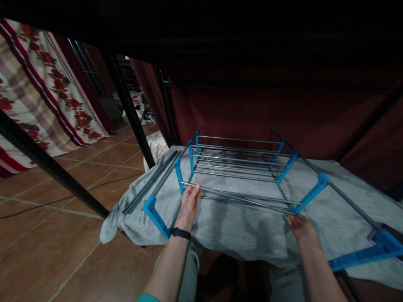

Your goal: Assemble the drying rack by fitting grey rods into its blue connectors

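Note:
A rack of grey metal rods and blue plastic connectors lies on a grey blanket. My left hand (189,203) is closed round a loose metal rod (234,196) near its left end. This rod slants across the rack, its left end raised beside a blue connector (179,172). At the rod's right end, my right hand (301,227) has its fingers closed in a pinch, just under the lower end of another blue connector (310,196). Beyond my hands, several rods (239,160) span the rack's two sides. A blue connector (154,214) at the near left has no crossbar.
Several loose rods (151,182) lie along the blanket's left side. Another blue connector (368,251) stands at the near right, by a dark flat object. Black metal frame posts (126,105) and a dark beam overhead surround the grey blanket (239,230). A cable crosses the tiled floor (56,222).

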Demonstrator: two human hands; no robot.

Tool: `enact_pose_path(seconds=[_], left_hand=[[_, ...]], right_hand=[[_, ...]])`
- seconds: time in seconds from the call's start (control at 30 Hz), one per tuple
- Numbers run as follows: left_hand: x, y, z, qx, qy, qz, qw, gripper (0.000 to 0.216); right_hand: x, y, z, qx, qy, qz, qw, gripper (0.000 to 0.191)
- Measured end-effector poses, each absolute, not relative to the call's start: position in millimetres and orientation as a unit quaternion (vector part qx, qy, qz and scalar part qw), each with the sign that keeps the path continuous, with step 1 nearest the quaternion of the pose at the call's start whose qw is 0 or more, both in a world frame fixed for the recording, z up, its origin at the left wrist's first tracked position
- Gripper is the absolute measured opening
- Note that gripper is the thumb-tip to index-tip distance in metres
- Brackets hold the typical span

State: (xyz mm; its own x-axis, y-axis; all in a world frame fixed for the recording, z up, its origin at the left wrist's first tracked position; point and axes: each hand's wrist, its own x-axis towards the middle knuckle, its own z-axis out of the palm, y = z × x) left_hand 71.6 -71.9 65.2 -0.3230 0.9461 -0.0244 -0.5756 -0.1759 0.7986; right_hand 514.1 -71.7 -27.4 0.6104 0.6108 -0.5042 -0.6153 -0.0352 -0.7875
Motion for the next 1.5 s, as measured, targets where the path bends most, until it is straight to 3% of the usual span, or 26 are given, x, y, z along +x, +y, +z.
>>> enact_pose_path(seconds=[0.23,0.53,0.73,1.27,1.5], left_hand=[[65,-64,60,0.206,0.386,0.738,0.515,0.034],[72,-65,69,0.220,0.361,0.724,0.545,0.019],[73,-63,64,0.246,0.361,0.710,0.552,0.027],[81,-67,67,0.240,0.365,0.713,0.549,0.026],[84,-73,72,0.276,0.354,0.687,0.572,0.037]], right_hand=[[488,-79,1,-0.553,0.010,0.436,0.710,0.020],[482,-82,2,-0.531,-0.008,0.426,0.733,0.021],[483,-77,4,-0.554,0.037,0.423,0.716,0.012],[482,-81,3,-0.576,0.006,0.423,0.700,0.014],[492,-77,-7,-0.587,0.056,0.435,0.680,0.015]])
